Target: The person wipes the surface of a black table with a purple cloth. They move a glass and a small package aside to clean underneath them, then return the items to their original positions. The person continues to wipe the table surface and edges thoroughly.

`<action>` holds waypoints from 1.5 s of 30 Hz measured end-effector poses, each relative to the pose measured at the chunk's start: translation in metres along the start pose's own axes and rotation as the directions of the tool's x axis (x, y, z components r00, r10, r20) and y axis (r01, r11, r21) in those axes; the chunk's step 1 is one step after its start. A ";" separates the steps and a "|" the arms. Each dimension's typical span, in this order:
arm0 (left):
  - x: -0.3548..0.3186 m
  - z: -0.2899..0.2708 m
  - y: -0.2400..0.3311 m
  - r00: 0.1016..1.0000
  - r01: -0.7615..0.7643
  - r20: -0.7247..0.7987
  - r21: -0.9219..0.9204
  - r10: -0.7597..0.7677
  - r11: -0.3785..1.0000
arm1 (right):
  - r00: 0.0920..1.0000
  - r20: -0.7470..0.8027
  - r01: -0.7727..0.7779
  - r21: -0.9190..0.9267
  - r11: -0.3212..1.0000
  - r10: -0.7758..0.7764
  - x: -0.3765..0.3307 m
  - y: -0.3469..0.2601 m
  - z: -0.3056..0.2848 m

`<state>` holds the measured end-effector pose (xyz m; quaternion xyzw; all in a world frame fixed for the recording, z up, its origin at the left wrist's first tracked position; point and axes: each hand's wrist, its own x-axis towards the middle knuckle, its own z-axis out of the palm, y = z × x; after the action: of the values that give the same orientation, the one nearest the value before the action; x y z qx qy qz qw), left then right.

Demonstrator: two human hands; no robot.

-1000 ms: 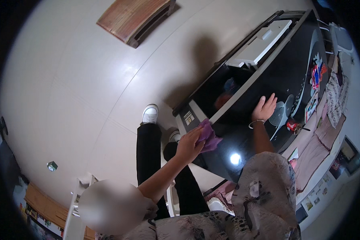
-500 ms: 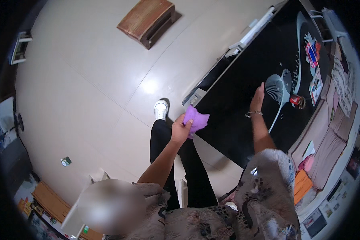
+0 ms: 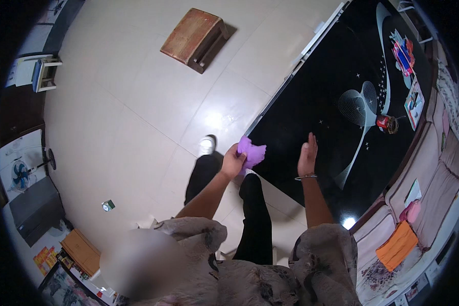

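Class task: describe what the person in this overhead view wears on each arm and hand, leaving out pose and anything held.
Both forearms are bare from the elbow down. The left hand wears nothing visible: no glove, ring or watch can be made out. The right hand is also ungloved, with a thin dark bangle around its wrist. Loose short sleeves of a pale grey-beige floral-patterned top cover the upper arms.

The bench (image 3: pixel 336 66) fills the upper right, with the floor (image 3: pixel 137 102) to its left. At the bench's near left corner, the left hand (image 3: pixel 233 162) holds a cloth (image 3: pixel 252 153) over the edge; the right hand (image 3: pixel 307 154) is to the right of it, above the benchtop. On the far right of the bench sit a cup (image 3: pixel 386 122), a booklet (image 3: pixel 414 102) and a toy (image 3: pixel 403 53). A stool (image 3: pixel 193 39) stands on the floor, far left of the bench. A sofa (image 3: pixel 418 214) runs along the bench's right side.
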<state>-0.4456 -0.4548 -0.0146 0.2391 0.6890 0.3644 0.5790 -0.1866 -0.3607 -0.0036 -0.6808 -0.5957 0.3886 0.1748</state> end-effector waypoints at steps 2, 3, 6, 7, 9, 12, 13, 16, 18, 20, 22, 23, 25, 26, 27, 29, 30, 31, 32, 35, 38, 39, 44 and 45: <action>0.018 -0.007 0.013 0.995 0.030 0.093 0.044 -0.034 0.999 | 0.998 -0.047 0.029 -0.201 0.979 -0.040 -0.003 -0.015 0.016; 0.029 -0.008 0.013 0.989 -0.023 0.150 0.030 0.018 0.999 | 0.994 -0.107 0.001 -0.226 0.974 -0.026 -0.001 -0.016 0.025; 0.069 -0.003 0.027 0.939 -0.062 0.337 -0.033 0.069 0.998 | 0.966 -0.256 -0.149 -0.472 0.869 0.027 0.010 -0.020 0.055; 0.078 0.002 0.036 0.937 -0.039 0.345 -0.017 0.042 0.999 | 0.949 -0.315 -0.169 -0.461 0.871 0.017 0.020 -0.020 0.060; 0.085 0.015 0.047 0.932 -0.156 0.332 0.007 0.145 0.988 | 0.894 -0.447 -0.223 -0.446 0.867 -0.001 0.051 -0.016 0.057; 0.067 0.002 0.059 0.919 -0.149 0.389 0.187 0.066 0.971 | 0.794 -0.607 -0.380 -0.541 0.750 -0.036 0.079 -0.026 0.055; 0.060 -0.006 0.053 0.920 -0.155 0.388 0.213 0.062 0.965 | 0.791 -0.609 -0.380 -0.562 0.735 -0.057 0.082 -0.022 0.055; 0.031 -0.029 0.030 0.922 -0.189 0.375 0.220 0.096 0.957 | 0.796 -0.598 -0.361 -0.593 0.720 -0.093 0.085 -0.009 0.056; 0.019 -0.040 0.012 0.921 -0.230 0.352 0.140 0.169 0.963 | 0.801 -0.588 -0.343 -0.606 0.718 -0.113 0.081 -0.008 0.057; 0.014 -0.044 -0.001 0.919 -0.252 0.343 0.127 0.196 0.959 | 0.805 -0.585 -0.359 -0.617 0.701 -0.103 0.082 -0.013 0.056; 0.014 -0.050 0.001 0.922 -0.267 0.316 0.108 0.222 0.958 | 0.810 -0.579 -0.358 -0.614 0.703 -0.094 0.085 -0.016 0.057; 0.011 -0.053 -0.001 0.923 -0.243 0.329 0.097 0.200 0.965 | 0.819 -0.562 -0.337 -0.636 0.694 -0.117 0.082 -0.013 0.055; 0.012 -0.057 -0.002 0.923 -0.212 0.344 0.082 0.172 0.974 | 0.816 -0.569 -0.348 -0.624 0.700 -0.101 0.083 -0.015 0.058; 0.014 -0.057 -0.003 0.918 -0.215 0.352 0.062 0.180 0.975 | 0.816 -0.571 -0.353 -0.618 0.703 -0.092 0.083 -0.015 0.059; 0.016 -0.057 -0.001 0.913 -0.222 0.361 0.043 0.191 0.974 | 0.815 -0.570 -0.345 -0.619 0.705 -0.101 0.083 -0.015 0.059; 0.026 -0.050 0.003 0.898 -0.245 0.386 0.039 0.212 0.969 | 0.816 -0.567 -0.331 -0.620 0.711 -0.114 0.082 -0.013 0.061; 0.042 -0.039 0.014 0.879 -0.272 0.419 0.046 0.229 0.961 | 0.812 -0.572 -0.340 -0.625 0.703 -0.116 0.079 -0.017 0.055; 0.058 -0.024 0.027 0.852 -0.303 0.460 0.043 0.250 0.952 | 0.802 -0.585 -0.356 -0.631 0.689 -0.121 0.073 -0.023 0.046; 0.078 -0.013 0.034 0.838 -0.360 0.448 0.028 0.310 0.932 | 0.807 -0.578 -0.347 -0.633 0.692 -0.125 0.076 -0.025 0.051; 0.150 0.025 0.063 0.816 -0.442 0.363 -0.111 0.450 0.890 | 0.812 -0.560 -0.299 -0.637 0.710 -0.161 0.086 -0.025 0.061; 0.144 0.035 0.051 0.856 -0.367 0.329 -0.156 0.399 0.917 | 0.824 -0.544 -0.284 -0.639 0.715 -0.159 0.085 -0.022 0.061; 0.127 0.025 0.041 0.848 -0.352 0.379 -0.123 0.372 0.928 | 0.821 -0.552 -0.300 -0.632 0.715 -0.144 0.083 -0.016 0.057; 0.021 -0.067 -0.011 0.824 -0.181 0.539 -0.036 0.171 0.983 | 0.812 -0.557 -0.294 -0.650 0.701 -0.175 0.084 -0.015 0.054; 0.016 -0.068 -0.014 0.827 -0.152 0.541 -0.043 0.151 0.987 | 0.810 -0.558 -0.293 -0.651 0.700 -0.180 0.086 -0.015 0.054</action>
<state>-0.5142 -0.4664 -0.0314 0.3868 0.4762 0.3259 0.7193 -0.2382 -0.2880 -0.0551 -0.7981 -0.5921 -0.0948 0.0592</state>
